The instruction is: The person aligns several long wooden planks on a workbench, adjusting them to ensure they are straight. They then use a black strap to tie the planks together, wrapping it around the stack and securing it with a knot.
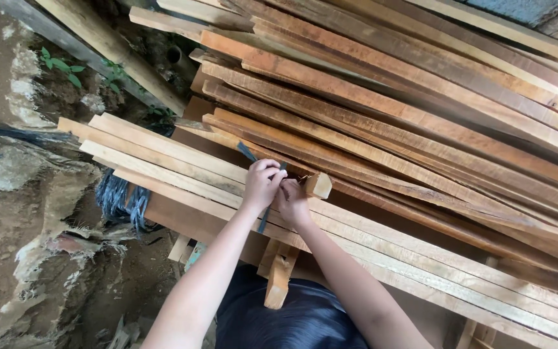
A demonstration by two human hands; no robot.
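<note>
- Left hand clenched in a fist around a dark flat strap; one end sticks up and left out of the fist, the other hangs out below the wrist.
- Right hand pressed right up against the left, fingers curled; it seems to pinch the same strap (the exact grip is hidden behind the left hand, so I cannot tell for sure).
- Both hands rest on top of a stack of pale planks, just beside a short wooden block touching the right hand's far side.
- Bigger pile of reddish boards lies slanted behind, filling the upper right.
- Bundle of dark strapping hangs below the planks' left end.
- Dirt ground at left, a few green weeds at top left.
</note>
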